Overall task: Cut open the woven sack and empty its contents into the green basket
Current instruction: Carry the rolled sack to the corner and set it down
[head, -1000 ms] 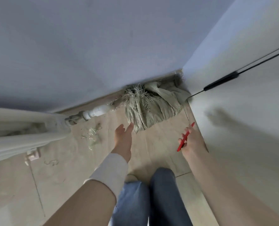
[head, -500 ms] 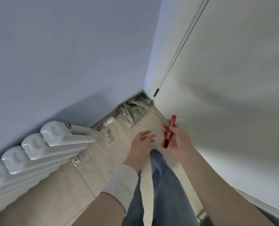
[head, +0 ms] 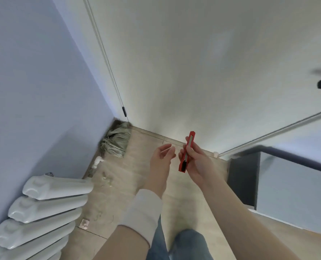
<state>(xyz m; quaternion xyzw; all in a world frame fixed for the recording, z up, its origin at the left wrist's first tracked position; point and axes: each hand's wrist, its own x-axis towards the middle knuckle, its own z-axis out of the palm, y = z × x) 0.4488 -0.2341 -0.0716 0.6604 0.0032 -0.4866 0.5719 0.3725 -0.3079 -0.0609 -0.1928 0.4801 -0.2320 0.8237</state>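
A crumpled beige woven sack [head: 116,142] with frayed threads lies on the floor in the corner where the two walls meet. My right hand [head: 196,161] grips a red utility knife [head: 187,152], held upright in front of me, well away from the sack. Just left of the knife, my left hand [head: 160,158] is empty with its fingers loosely spread; a white wrist band sits on that forearm. No green basket is in view.
A white radiator [head: 43,207] runs along the left wall, with a white pipe fitting [head: 97,162] beside it. Loose fibre scraps [head: 107,180] lie on the beige tiles. A dark grey box-like unit [head: 249,177] stands at the right. My jeans-clad legs [head: 186,244] are below.
The view has pulled back and up, so the sack looks smaller and farther. My left hand has left the sack and come near the knife, which my right hand has turned upright.
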